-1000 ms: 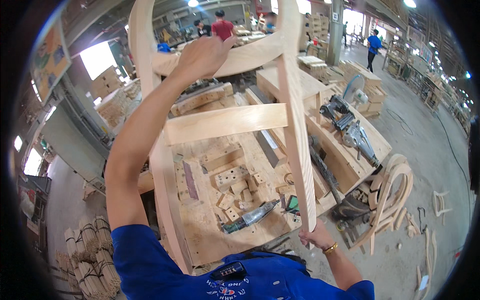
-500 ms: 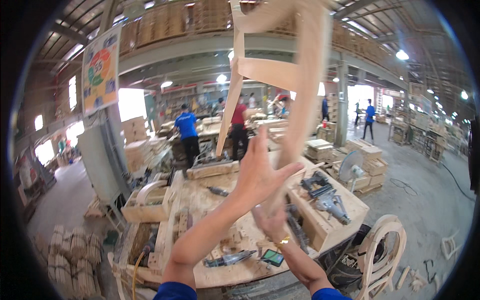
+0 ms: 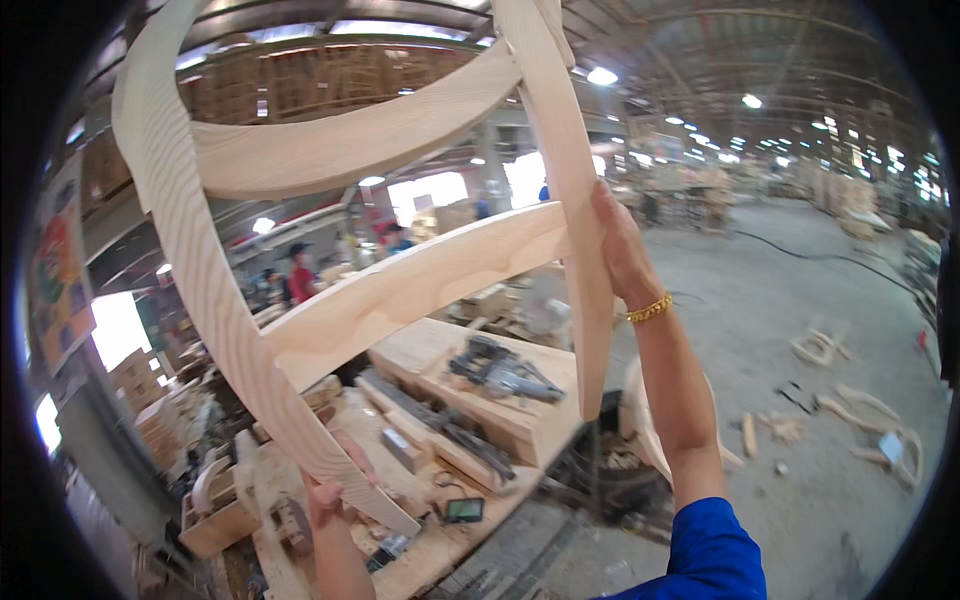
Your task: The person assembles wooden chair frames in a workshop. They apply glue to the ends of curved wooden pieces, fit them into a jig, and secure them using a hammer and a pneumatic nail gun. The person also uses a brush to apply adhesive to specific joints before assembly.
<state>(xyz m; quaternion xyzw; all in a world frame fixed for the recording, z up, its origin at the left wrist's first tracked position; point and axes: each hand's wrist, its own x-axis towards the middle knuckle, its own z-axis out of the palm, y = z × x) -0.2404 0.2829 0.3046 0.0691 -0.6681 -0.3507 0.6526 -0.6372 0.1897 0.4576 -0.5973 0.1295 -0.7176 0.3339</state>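
An unpainted wooden chair frame (image 3: pixel 405 278) is raised in front of me and fills the upper left. It has two long curved legs joined by two cross rails, and it leans tilted. Near the lower end of its left leg, my left hand (image 3: pixel 333 497) is closed round the wood, with fingers partly showing behind it. My right hand (image 3: pixel 622 245), with a gold bracelet (image 3: pixel 650 308) on the wrist, grips the outer edge of the right leg below the upper rail; most of its fingers are hidden behind the leg.
Beneath the frame is a wooden workbench (image 3: pixel 440 550) with a small dark-screened device (image 3: pixel 464 510) on it. A power tool (image 3: pixel 505 372) lies on a raised wooden box (image 3: pixel 450 345). Curved wooden parts (image 3: pixel 820 348) lie on the floor at right. A person in red (image 3: pixel 300 275) stands far off.
The chair frame has turned to face me and come lower and left. My left hand, spread open before, now grips a leg; my right hand has moved up to the other leg. My view has swung right.
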